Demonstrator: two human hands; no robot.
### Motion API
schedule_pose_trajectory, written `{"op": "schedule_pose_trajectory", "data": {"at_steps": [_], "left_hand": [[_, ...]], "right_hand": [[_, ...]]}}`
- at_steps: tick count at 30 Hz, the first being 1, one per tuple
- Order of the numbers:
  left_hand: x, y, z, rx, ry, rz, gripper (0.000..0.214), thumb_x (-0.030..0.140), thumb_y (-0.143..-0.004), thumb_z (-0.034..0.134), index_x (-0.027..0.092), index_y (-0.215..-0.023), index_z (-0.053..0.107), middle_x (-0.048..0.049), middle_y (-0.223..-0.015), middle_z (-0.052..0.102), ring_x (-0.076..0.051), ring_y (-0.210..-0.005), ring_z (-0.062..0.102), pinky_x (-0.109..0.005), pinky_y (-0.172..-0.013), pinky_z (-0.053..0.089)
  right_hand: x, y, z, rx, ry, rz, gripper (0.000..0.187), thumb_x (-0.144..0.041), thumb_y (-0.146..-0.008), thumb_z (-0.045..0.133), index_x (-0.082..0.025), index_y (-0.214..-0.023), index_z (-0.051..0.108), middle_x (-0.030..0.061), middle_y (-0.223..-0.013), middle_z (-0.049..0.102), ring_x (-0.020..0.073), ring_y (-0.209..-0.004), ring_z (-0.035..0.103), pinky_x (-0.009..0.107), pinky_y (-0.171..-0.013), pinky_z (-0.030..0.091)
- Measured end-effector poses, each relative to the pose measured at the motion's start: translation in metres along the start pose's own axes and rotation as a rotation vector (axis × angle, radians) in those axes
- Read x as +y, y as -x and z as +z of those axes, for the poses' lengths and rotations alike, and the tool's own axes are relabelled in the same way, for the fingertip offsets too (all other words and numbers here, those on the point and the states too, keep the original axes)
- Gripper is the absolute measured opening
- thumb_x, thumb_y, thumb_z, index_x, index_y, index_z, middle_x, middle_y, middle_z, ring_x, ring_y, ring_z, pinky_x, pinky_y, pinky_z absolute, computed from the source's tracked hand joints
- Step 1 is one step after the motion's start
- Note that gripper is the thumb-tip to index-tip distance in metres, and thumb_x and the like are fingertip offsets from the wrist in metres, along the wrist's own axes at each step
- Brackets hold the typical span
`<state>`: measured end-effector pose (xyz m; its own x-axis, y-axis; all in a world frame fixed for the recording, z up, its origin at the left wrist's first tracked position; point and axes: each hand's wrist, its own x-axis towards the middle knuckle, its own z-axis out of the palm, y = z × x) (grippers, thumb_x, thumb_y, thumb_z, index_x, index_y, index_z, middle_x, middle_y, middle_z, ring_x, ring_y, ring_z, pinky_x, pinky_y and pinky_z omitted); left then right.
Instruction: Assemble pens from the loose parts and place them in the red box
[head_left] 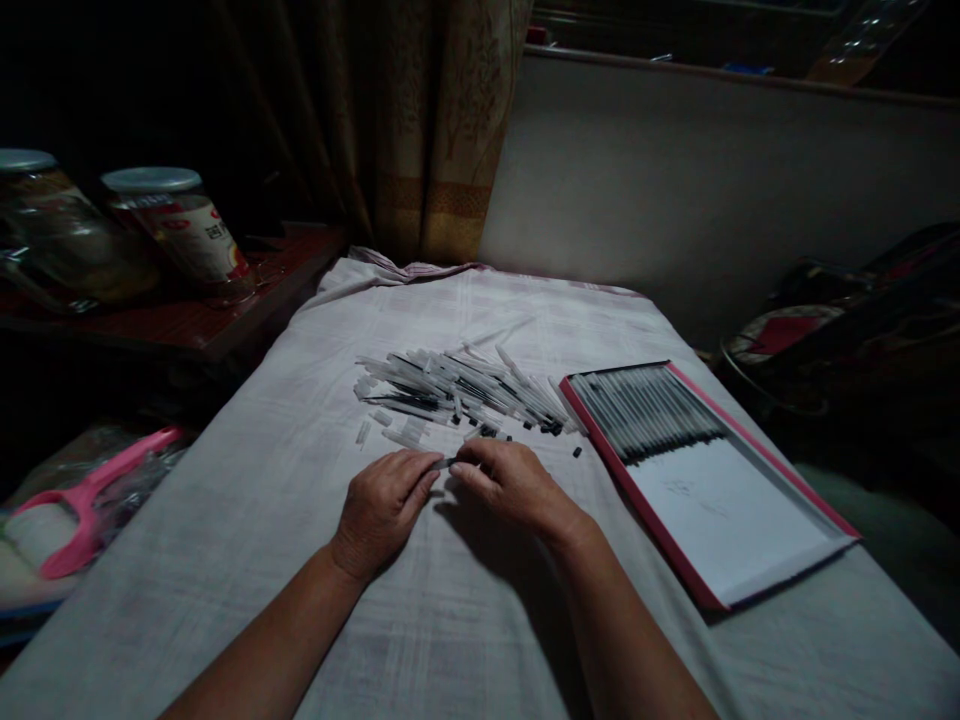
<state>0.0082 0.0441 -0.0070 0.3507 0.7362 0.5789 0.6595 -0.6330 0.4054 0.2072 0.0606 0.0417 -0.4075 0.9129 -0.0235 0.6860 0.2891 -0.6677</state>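
A person's left hand [382, 505] and right hand [517, 484] met over a white checked cloth [427, 630], thumb and forefinger of each pinched on opposite ends of a thin, dark-tipped piece [445, 463]. Just beyond lay a loose heap of clear and black plastic pen parts [450, 383]; to the right, a shallow red-edged box [660, 525] held a neat row of clear, black-ended tubes [645, 410]. The step seemed to be fitting or handling one small part, calling for steady, aligned fingertips.
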Motion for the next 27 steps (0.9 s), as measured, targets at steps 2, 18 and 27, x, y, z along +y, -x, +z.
{"op": "schedule_pose_trajectory", "data": {"at_steps": [2, 18, 27], "left_hand": [[0.0001, 0.0, -0.0002, -0.001, 0.003, 0.003, 0.02, 0.024, -0.094, 0.054, 0.019, -0.109, 0.066, -0.0069, -0.095, 0.074, -0.019, -0.087, 0.069, -0.031, -0.077, 0.056], [0.0002, 0.0003, 0.0002, -0.017, -0.012, 0.013, 0.019, 0.024, -0.094, 0.054, 0.018, -0.108, 0.066, -0.0068, -0.094, 0.074, -0.018, -0.085, 0.069, -0.03, -0.075, 0.055], [0.0015, -0.0012, -0.0007, -0.014, -0.003, 0.034, 0.018, 0.023, -0.094, 0.055, 0.016, -0.107, 0.065, -0.0072, -0.093, 0.074, -0.019, -0.084, 0.069, -0.03, -0.074, 0.055]], "right_hand": [[0.0001, -0.0002, 0.0001, -0.007, -0.043, 0.009, 0.016, -0.028, -0.088, 0.06, -0.02, -0.1, 0.066, 0.0031, -0.085, 0.07, 0.0156, -0.074, 0.061, 0.024, -0.065, 0.041], [0.0016, -0.0003, 0.001, -0.001, 0.025, -0.024, 0.016, -0.029, -0.09, 0.056, -0.019, -0.096, 0.067, 0.0036, -0.082, 0.07, 0.0162, -0.074, 0.061, 0.025, -0.065, 0.038], [0.0, -0.0002, 0.0012, -0.044, 0.116, -0.033, 0.025, -0.036, -0.096, 0.049, -0.018, -0.091, 0.067, 0.0043, -0.08, 0.069, 0.0152, -0.073, 0.058, 0.024, -0.064, 0.034]]}}
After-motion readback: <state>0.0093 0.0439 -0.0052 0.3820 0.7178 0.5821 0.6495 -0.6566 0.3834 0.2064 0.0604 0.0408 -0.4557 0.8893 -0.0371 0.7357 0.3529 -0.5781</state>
